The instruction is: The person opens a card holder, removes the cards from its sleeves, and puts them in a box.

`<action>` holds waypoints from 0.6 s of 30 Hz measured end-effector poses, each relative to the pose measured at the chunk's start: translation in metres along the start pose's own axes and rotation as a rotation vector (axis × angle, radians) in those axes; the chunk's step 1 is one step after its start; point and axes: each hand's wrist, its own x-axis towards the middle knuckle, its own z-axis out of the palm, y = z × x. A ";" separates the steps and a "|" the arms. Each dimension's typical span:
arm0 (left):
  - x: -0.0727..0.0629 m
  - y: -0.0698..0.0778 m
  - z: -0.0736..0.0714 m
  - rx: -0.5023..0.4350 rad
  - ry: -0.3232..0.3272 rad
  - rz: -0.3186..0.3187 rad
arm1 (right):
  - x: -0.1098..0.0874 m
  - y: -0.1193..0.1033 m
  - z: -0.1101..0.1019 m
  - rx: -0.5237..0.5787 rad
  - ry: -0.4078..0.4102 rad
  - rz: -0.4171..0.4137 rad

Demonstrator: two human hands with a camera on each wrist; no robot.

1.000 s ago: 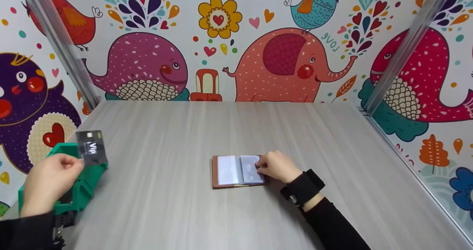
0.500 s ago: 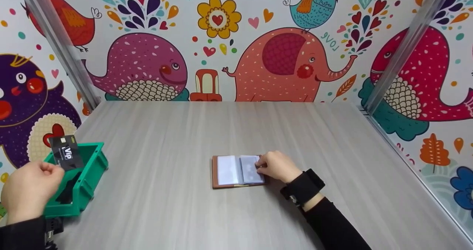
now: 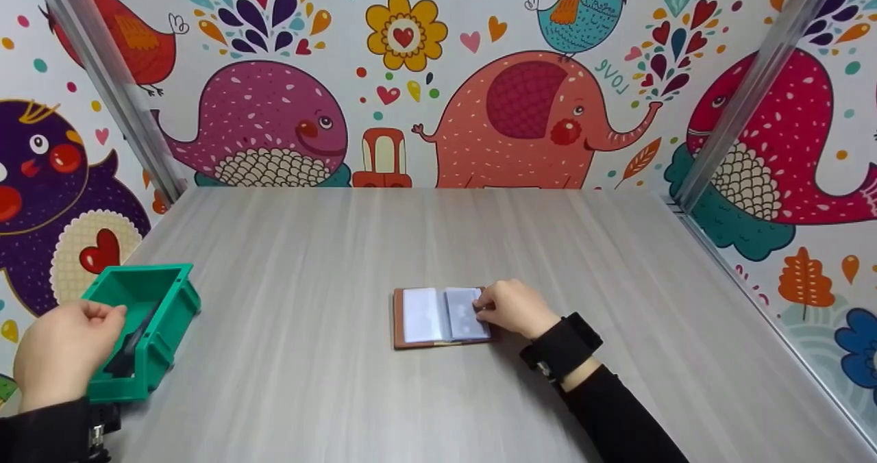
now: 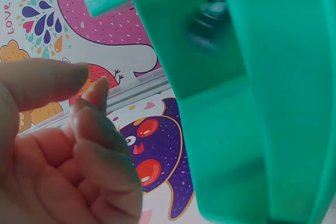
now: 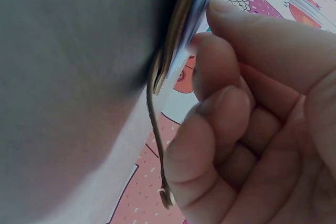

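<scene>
On the streaked tabletop (image 3: 329, 381), the right hand (image 3: 515, 308) pinches translucent sleeves (image 3: 462, 312)

Two hands (image 3: 65, 350) (image 3: 517, 309), one wallet (image 3: 421, 316), one bin (image 3: 164, 345)

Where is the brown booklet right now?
In the head view, the brown booklet lies open on the tabletop near mid-frame, right of the green bin, with the right grip on its right edge.

So this pale grey, wood-streaked tabletop (image 3: 308, 257) is basically carrying a brown card holder (image 3: 442, 316), which is lying open around the middle with its clear sleeves (image 3: 421, 314) facing up, while a green plastic bin (image 3: 162, 350) is sitting well apart, over by the left edge.
</scene>
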 end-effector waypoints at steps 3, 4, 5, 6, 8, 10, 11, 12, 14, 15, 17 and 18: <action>0.000 0.000 0.000 -0.006 0.014 0.015 | 0.000 0.000 0.000 -0.001 0.001 -0.002; 0.000 0.001 0.000 -0.008 0.017 0.017 | 0.000 0.000 0.000 0.000 0.001 -0.004; -0.001 0.001 0.000 -0.009 0.018 0.018 | 0.000 0.000 0.000 0.000 0.002 -0.005; -0.001 0.002 0.000 -0.008 0.019 0.020 | 0.000 0.000 0.001 -0.001 0.003 -0.006; -0.002 0.003 0.000 -0.007 0.016 0.020 | 0.000 0.001 0.001 -0.002 0.004 -0.009; -0.002 0.005 0.000 -0.009 0.016 0.018 | 0.001 0.001 0.001 -0.002 0.004 -0.010; -0.003 0.006 0.000 -0.011 0.019 0.020 | 0.001 0.001 0.001 -0.001 0.002 -0.009; -0.004 0.008 0.000 -0.013 0.022 0.022 | 0.001 0.001 0.001 0.000 0.001 -0.008; -0.006 0.013 -0.001 -0.016 0.028 0.027 | 0.000 0.000 0.001 0.002 0.000 -0.003; -0.007 0.016 -0.001 -0.018 0.031 0.031 | 0.001 0.000 0.001 0.003 -0.003 0.000; -0.009 0.022 -0.002 -0.021 0.033 0.039 | 0.000 0.000 0.000 0.004 -0.006 0.005; -0.010 0.026 -0.003 -0.022 0.033 0.047 | 0.000 0.000 0.000 0.006 -0.008 0.007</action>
